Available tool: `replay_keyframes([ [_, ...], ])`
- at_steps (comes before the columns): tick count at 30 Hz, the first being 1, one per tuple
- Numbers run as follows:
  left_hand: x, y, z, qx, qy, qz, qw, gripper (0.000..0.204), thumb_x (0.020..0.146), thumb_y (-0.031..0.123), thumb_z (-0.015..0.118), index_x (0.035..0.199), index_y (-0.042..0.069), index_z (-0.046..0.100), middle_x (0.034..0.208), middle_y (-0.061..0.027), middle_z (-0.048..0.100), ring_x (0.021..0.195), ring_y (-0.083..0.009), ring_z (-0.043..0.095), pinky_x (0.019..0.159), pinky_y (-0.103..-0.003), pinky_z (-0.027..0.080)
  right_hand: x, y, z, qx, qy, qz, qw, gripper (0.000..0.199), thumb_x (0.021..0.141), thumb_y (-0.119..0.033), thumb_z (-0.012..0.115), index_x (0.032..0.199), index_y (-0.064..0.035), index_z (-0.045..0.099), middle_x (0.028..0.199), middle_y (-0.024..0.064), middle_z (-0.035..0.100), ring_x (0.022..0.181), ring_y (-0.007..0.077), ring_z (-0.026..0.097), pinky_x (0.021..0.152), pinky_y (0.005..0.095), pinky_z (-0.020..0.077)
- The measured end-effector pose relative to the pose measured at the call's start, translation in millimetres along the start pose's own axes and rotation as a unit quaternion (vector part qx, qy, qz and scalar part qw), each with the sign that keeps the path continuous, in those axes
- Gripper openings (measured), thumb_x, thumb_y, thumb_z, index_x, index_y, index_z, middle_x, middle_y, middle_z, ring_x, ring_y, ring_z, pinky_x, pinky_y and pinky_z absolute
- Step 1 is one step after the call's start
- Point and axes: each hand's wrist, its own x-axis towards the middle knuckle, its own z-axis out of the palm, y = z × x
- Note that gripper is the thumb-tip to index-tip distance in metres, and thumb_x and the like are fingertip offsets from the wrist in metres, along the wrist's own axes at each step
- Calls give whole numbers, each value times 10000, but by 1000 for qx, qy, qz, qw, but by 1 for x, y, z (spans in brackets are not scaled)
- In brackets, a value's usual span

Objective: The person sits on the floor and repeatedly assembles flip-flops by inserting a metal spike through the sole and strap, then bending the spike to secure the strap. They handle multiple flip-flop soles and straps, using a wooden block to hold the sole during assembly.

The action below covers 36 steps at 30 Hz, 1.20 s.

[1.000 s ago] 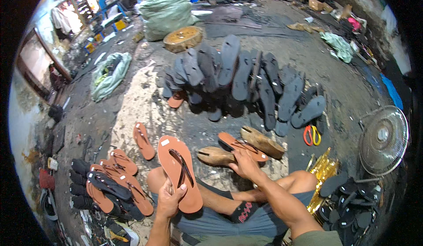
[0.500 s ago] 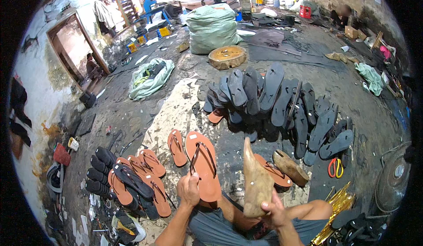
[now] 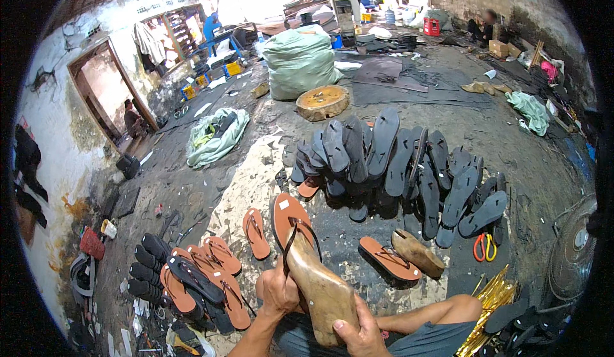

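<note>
A tan wooden foot-shaped last (image 3: 320,288) is pushed toe-first under the dark strap of a brown sandal (image 3: 291,219), low in the middle just above the person's lap, with the right hand (image 3: 358,329) clasped round its heel end and the left hand (image 3: 279,291) gripping its side where the sandal's heel meets it. The sandal's rear half is hidden behind the last and both wrists run off the bottom edge. A second wooden last (image 3: 418,253) and a brown sandal on the floor (image 3: 389,258) lie just right, a heap of dark soles (image 3: 396,162) beyond, bare floor (image 3: 243,184) between.

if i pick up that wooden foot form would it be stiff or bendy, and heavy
Probably stiff: the wooden foot form looks like solid carved wood. Likely heavy for its size, since both the left hand and right hand grip it.
</note>
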Motion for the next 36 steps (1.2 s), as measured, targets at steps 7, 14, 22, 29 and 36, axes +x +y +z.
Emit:
replay_keyframes([
  [7, 49, 23, -15, -380, 38, -168, 909, 847, 1034, 638, 423, 1521, -53, 371, 1458, -204, 520, 1283, -269, 567, 1064, -416, 459, 9, -3, 10, 17, 65, -103, 992, 591, 965, -201, 679, 1463, 39, 468, 1364, 218, 572, 1264, 342, 571, 1079, 429, 441],
  [14, 90, 44, -7, -712, 74, -96, 691, 571, 1075, 569, 341, 1419, 135, 480, 1353, -151, 558, 1235, -338, 566, 1013, -611, 507, 5, -1, 21, -72, 143, -255, 954, 616, 950, -322, 726, 1394, 61, 539, 1301, 236, 607, 1232, 356, 591, 1048, 440, 462],
  [22, 54, 80, 12, -539, 54, -146, 828, 740, 1089, 539, 351, 1619, 87, 102, 1598, -120, 354, 1390, -272, 454, 1156, -398, 390, 34, 16, 12, -161, 178, -286, 928, 724, 803, -323, 862, 1379, -18, 549, 1260, 202, 599, 1123, 365, 567, 996, 462, 442],
  [29, -22, 75, 26, -471, -36, -182, 863, 986, 696, 231, 945, 1330, 104, 201, 1305, -177, 412, 1267, -254, 465, 1089, -424, 411, 58, -21, -36, -166, -17, -315, 934, 740, 854, -489, 781, 1397, -43, 551, 1239, 193, 582, 1174, 359, 552, 1018, 475, 418],
  [36, -22, 104, 17, -401, -146, -119, 897, 1012, 652, 265, 986, 1316, 110, 238, 1292, -169, 425, 1245, -257, 479, 1075, -425, 409, 79, -33, -66, -206, -126, -194, 951, 488, 928, -119, 739, 1385, -21, 598, 1102, 119, 655, 899, 185, 656, 817, 307, 548],
])
